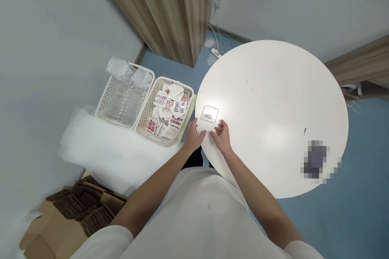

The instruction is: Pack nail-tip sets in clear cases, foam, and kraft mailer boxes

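On the white round table (270, 89), close to its left edge, lies a small clear plastic case (209, 114) with a printed card and purplish items visible inside. My left hand (194, 134) is at the table's edge, just below and left of the case, thumb and fingers apart and holding nothing. Below and right of the case, my right hand (221, 135) has its thumb spread from partly curled fingers, also with nothing in it. Neither hand appears to touch the case.
Left of the table stand a white basket (142, 123) of printed cards and another basket (101, 107) of clear plastic cases. White foam sheeting (121, 153) lies before them, above folded cardboard (60, 226). A blurred-out dark object (316, 160) is at the table's right. A power strip (215, 53) sits on the floor.
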A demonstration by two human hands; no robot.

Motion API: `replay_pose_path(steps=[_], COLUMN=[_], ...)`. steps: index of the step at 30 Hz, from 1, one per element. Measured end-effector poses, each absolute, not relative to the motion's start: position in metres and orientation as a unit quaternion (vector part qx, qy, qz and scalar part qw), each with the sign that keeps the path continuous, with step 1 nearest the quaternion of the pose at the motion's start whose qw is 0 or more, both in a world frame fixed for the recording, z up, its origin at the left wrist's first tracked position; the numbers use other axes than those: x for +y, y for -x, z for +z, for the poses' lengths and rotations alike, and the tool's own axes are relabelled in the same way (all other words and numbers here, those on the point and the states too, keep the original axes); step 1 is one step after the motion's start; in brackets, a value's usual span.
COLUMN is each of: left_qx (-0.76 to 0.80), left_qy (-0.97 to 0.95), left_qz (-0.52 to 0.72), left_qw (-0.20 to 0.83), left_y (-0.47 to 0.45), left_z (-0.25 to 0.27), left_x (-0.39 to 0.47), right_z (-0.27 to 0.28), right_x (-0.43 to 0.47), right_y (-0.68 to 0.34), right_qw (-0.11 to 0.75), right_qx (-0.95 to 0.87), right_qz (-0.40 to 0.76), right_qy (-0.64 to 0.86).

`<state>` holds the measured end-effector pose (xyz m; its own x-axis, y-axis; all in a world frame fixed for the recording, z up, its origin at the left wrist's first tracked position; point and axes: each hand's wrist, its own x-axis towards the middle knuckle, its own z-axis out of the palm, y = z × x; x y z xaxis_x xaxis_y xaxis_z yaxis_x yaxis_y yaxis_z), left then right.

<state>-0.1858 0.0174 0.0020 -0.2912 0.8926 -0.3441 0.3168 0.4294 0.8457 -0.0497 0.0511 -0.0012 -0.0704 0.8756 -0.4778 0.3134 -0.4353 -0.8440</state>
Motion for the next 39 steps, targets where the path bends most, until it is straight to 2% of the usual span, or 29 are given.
replay_pose_path(steps=[7, 11, 20, 29, 34, 39], left_qx=[0.754, 0.77, 0.818, 0.839, 0.813, 0.797], left_qy=[-0.362, -0.349, -0.246, -0.136, -0.077, -0.024], left_qz=[0.353, 0.349, 0.395, 0.418, 0.416, 0.429], left_qw=[0.419, 0.404, 0.337, 0.322, 0.4, 0.424], left_y=[0.147, 0.137, 0.194, 0.277, 0.297, 0.313], left_z=[0.016, 0.022, 0.049, 0.047, 0.047, 0.046], left_x=[-0.042, -0.076, -0.127, -0.19, -0.194, -0.173], right_z=[0.008, 0.016, 0.039, 0.02, 0.014, 0.007], right_x=[0.014, -0.01, -0.036, -0.071, -0.077, -0.064], right_y=[0.02, 0.011, 0.053, 0.158, 0.194, 0.241], right_qw=[0.265, 0.241, 0.189, -0.003, -0.04, -0.051], right_qx=[-0.501, -0.547, -0.664, -0.826, -0.859, -0.869], right_qz=[0.579, 0.576, 0.575, 0.485, 0.438, 0.424], right_qy=[0.586, 0.558, 0.439, 0.288, 0.263, 0.248])
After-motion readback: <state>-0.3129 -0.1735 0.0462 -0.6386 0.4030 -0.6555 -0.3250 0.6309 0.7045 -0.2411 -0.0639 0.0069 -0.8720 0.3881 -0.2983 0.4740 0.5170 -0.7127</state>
